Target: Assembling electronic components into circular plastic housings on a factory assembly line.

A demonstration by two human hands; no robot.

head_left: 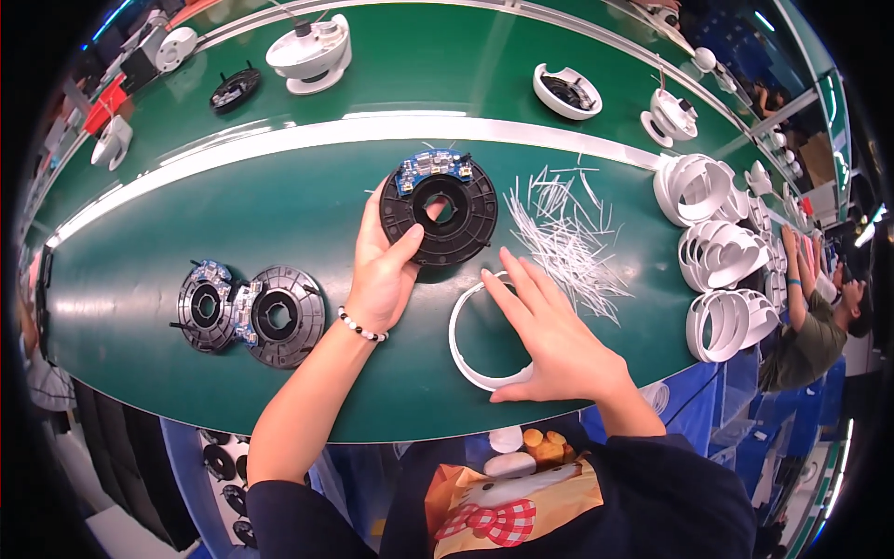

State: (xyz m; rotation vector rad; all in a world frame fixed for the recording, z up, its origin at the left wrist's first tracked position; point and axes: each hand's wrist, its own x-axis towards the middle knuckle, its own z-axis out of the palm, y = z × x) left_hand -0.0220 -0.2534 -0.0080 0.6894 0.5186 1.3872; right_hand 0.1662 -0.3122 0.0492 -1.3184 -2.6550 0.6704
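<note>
My left hand (386, 256) holds up a black round plastic base (456, 244), its thumb over the front face. A blue circuit board (433, 170) with small parts sits along the base's upper edge, and the round hole in the middle is open. My right hand (549, 335) spans a white plastic ring (456, 347) at the table's near side. Its thumb is at the ring's lower edge and its fingertips at the upper edge; the ring's right side is hidden under the hand. Two more black bases (298, 349) with blue boards lie together at the left.
A loose pile of thin white strips (568, 247) lies right of centre. Stacked white rings (712, 326) stand at the right edge. Beyond the white rail (372, 130), white housings (312, 65) and a black base (235, 90) rest on a green belt. A person (810, 326) is at the far right.
</note>
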